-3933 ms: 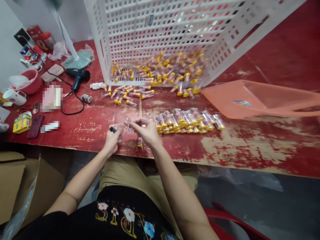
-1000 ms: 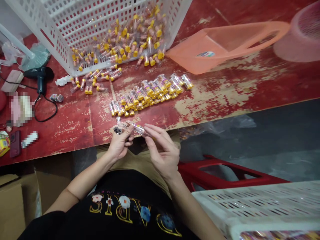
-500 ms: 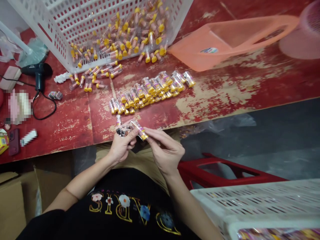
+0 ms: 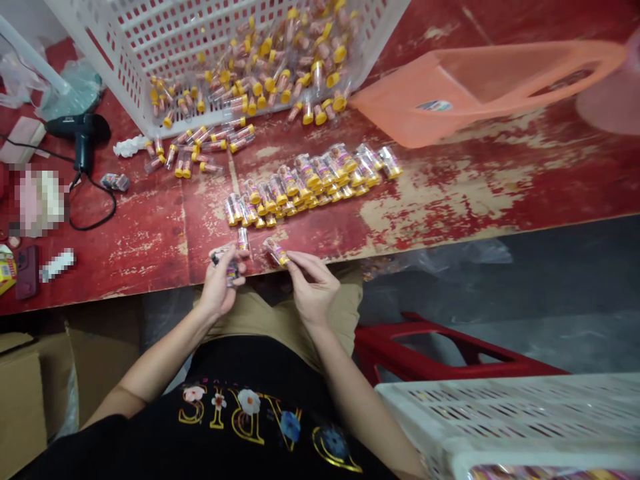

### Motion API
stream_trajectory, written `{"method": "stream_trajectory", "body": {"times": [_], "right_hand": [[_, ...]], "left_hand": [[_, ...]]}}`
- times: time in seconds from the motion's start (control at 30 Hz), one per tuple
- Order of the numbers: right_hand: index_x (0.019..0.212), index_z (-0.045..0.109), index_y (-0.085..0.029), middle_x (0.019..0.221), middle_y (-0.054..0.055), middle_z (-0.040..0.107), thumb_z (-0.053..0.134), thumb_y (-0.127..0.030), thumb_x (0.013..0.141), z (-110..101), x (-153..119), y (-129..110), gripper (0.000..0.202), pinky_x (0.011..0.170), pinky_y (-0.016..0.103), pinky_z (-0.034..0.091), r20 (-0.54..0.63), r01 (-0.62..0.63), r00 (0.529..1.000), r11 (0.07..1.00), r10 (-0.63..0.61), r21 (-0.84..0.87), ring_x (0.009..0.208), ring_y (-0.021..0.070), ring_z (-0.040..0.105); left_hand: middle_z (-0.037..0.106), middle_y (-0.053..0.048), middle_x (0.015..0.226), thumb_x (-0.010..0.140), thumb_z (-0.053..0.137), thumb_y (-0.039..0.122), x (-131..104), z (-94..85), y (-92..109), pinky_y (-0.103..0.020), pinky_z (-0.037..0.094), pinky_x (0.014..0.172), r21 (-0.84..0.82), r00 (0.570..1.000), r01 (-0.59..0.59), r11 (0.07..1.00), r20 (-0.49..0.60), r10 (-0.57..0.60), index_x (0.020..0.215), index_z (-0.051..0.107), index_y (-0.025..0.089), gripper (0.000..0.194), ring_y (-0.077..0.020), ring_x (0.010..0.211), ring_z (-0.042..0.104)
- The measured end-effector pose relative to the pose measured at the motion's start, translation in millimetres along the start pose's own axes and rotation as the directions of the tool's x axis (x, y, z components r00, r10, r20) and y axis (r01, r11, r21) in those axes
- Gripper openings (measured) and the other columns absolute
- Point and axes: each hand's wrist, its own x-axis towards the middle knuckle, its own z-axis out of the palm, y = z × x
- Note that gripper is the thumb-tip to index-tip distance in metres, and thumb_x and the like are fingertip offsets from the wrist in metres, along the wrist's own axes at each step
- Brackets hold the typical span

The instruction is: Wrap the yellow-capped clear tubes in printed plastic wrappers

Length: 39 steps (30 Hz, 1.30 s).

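Pinched by its yellow-capped end, a small clear tube with a printed sleeve [image 4: 275, 252] is in my right hand [image 4: 315, 287], just over the table's front edge. My left hand [image 4: 220, 283] curls around a small bundle of printed plastic sleeves [image 4: 231, 270]. Beyond my hands, a stacked pile of sleeved tubes [image 4: 310, 180] lies in rows with yellow caps toward me. One single sleeved tube [image 4: 243, 239] lies close to my left fingertips. Farther back, several unsleeved yellow-capped tubes [image 4: 187, 160] with pinkish contents lie loose.
A white plastic basket [image 4: 120, 73] lies tipped at the back, spilling tubes. An orange scoop [image 4: 445, 127] rests right of it. A hair dryer [image 4: 80, 137] and phone [image 4: 27, 272] are at left. Below right stand a red stool [image 4: 450, 353] and white crate [image 4: 525, 407].
My hands have moved apart. My right hand carries the sleeved tube away from the left, which has drawn back leftward with its bundle of sleeves. The camera view has shifted slightly.
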Motion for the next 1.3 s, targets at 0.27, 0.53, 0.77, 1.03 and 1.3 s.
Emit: {"method": "stream_trajectory", "body": {"times": [0.27,0.53,0.77,1.03,1.3], "right_hand": [[0.103,0.078,-0.022,0.099,0.009,0.076,0.062,-0.024,0.092,31,-6,34,0.020,0.089,0.040,0.059,0.123,0.143,0.984,0.984,-0.130,-0.110,0.093,0.0205,0.072],[0.120,0.071,-0.022,0.114,0.011,0.072,0.057,-0.026,0.094,36,5,40,0.029,0.097,0.044,0.056,0.312,0.198,0.941,0.961,-0.131,-0.191,0.107,0.0234,0.067],[0.123,0.071,-0.023,0.114,0.011,0.072,0.056,-0.027,0.095,40,7,37,0.032,0.098,0.047,0.053,0.362,0.246,0.921,0.935,-0.143,-0.256,0.106,0.0248,0.063],[0.126,0.068,-0.021,0.115,0.011,0.072,0.056,-0.024,0.093,41,11,38,0.035,0.098,0.047,0.053,0.389,0.263,0.907,0.937,-0.159,-0.231,0.108,0.0252,0.063],[0.119,0.069,-0.019,0.111,0.012,0.070,0.052,-0.024,0.094,29,19,7,0.030,0.090,0.039,0.058,0.207,0.047,0.978,0.998,-0.037,-0.044,0.100,0.0212,0.069]], "left_hand": [[0.073,-0.007,0.096,0.065,0.086,0.029,20,-26.5,-1,-0.014,0.027,0.041,0.109,0.979,-0.169,0.980,-0.098,0.179,0.107,0.064,0.015,0.050,-0.0049,0.057,0.054],[0.073,-0.006,0.100,0.065,0.085,0.031,40,-24.4,-19,-0.015,0.028,0.040,0.210,0.960,-0.248,0.946,-0.074,0.269,0.105,0.067,0.016,0.046,-0.0029,0.051,0.053],[0.074,-0.006,0.099,0.067,0.083,0.028,48,-23.1,-20,-0.017,0.034,0.042,0.244,0.954,-0.274,0.930,-0.054,0.295,0.104,0.070,0.016,0.042,-0.0024,0.048,0.051],[0.073,-0.007,0.106,0.065,0.084,0.026,47,-21.4,-18,-0.017,0.034,0.042,0.243,0.959,-0.253,0.936,-0.067,0.276,0.104,0.070,0.015,0.042,-0.0020,0.049,0.051],[0.074,-0.009,0.098,0.076,0.079,0.023,38,-29.6,1,-0.017,0.043,0.048,-0.020,0.986,-0.120,0.993,-0.123,0.116,0.102,0.067,0.013,0.031,-0.0083,0.060,0.062]]}}
